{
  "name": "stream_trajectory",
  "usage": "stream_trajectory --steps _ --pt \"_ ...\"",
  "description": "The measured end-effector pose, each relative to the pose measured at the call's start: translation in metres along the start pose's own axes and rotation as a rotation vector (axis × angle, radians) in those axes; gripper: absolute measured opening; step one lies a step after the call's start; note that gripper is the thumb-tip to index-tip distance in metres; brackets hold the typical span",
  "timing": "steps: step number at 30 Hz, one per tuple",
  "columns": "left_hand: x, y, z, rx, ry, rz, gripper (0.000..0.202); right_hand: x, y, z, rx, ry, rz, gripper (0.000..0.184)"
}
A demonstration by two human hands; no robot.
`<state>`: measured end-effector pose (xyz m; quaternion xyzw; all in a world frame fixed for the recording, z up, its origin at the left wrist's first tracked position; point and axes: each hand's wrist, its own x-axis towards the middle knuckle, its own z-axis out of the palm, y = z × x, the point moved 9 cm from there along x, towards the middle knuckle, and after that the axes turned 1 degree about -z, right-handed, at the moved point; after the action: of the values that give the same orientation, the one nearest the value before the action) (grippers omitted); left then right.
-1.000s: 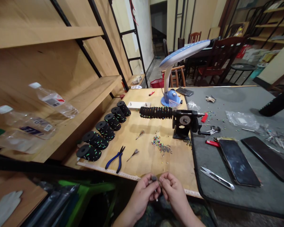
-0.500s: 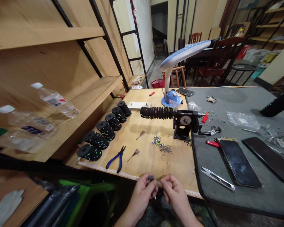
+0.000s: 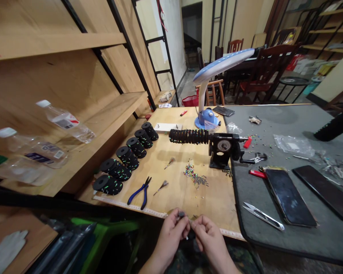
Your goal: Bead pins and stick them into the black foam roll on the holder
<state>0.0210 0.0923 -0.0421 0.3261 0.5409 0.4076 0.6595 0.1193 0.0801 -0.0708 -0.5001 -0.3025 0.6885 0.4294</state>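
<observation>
Grey bit [image 3: 182,214] clamped by left hand [image 3: 170,236], right hand [image 3: 208,239] pinching beside it, six black spools [image 3: 136,147] beyond.

Wooden shelving [image 3: 54,95] lines the left, dark chairs [image 3: 265,72] beyond.

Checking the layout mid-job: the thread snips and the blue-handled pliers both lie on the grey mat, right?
Not quite: the blue-handled pliers lie on the wooden board, not on the grey mat. The thread snips are on the mat, as you said. The head view shows this.
</observation>
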Motion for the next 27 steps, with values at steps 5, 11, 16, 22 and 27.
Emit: stream_trajectory --steps 5,11,16,22,27 --pt "-0.0012 0.0008 0.0006 0.013 -0.002 -0.009 0.033 0.0001 -0.0011 -0.0001 0.000 -0.003 0.007 0.053" --pt "-0.0005 -0.0019 -0.0007 0.020 0.007 -0.028 0.034 0.0014 -0.0015 -0.0002 -0.009 -0.006 -0.003 0.051" --pt "0.0004 -0.0039 -0.0009 0.036 -0.002 -0.001 0.035 0.0035 -0.0014 -0.0002 0.000 -0.006 -0.009 0.050" --pt "-0.0003 -0.0001 0.0009 0.104 -0.009 0.045 0.037 0.0043 -0.0048 0.0004 0.008 -0.021 -0.012 0.052" --pt "-0.0003 0.0025 0.0047 0.171 -0.030 0.076 0.038 0.0057 -0.0053 0.0001 0.007 -0.032 -0.022 0.055"
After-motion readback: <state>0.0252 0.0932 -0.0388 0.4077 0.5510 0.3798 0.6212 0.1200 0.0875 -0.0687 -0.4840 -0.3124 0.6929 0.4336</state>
